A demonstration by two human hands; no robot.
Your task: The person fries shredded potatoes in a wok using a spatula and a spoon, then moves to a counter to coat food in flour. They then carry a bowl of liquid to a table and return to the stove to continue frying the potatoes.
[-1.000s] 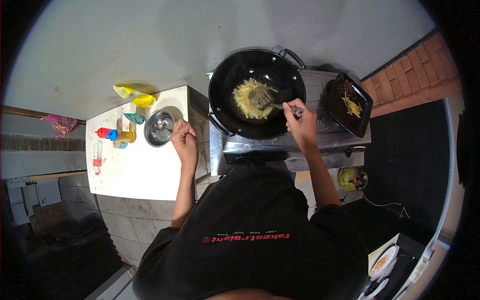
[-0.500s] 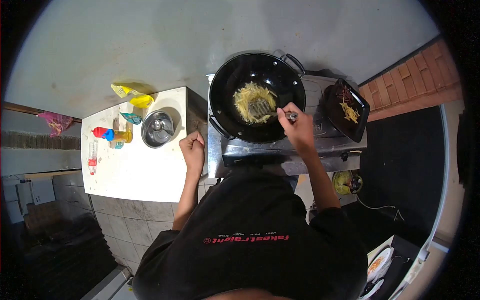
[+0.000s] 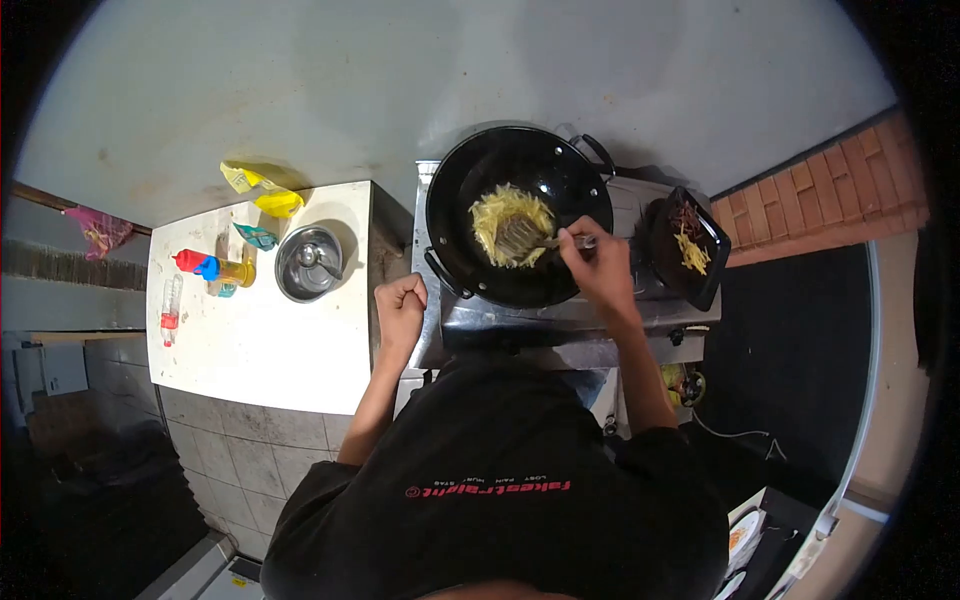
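Note:
A black wok (image 3: 470, 160) sits on the metal stove, and pale yellow strips (image 3: 490, 215) lie in its middle. My right hand (image 3: 600, 268) is closed round the handle of a slotted spatula (image 3: 518, 236), whose head rests among the strips. Between the white table and the stove, my left hand (image 3: 400, 308) is held in a fist, with nothing visible in it. A black tray (image 3: 708, 240) to the right of the wok holds more yellow strips and some dark reddish pieces.
On the white table (image 3: 270, 350) at the left stand a metal bowl (image 3: 308, 264) with a ladle in it, bottles with red and blue caps, a clear bottle (image 3: 171, 310) and a yellow packet (image 3: 262, 190). A brick wall section (image 3: 820, 200) borders the stove's right.
The camera view has shifted. The spatula head has moved about within the strips, and my left fist has drawn away from the metal bowl toward the stove.

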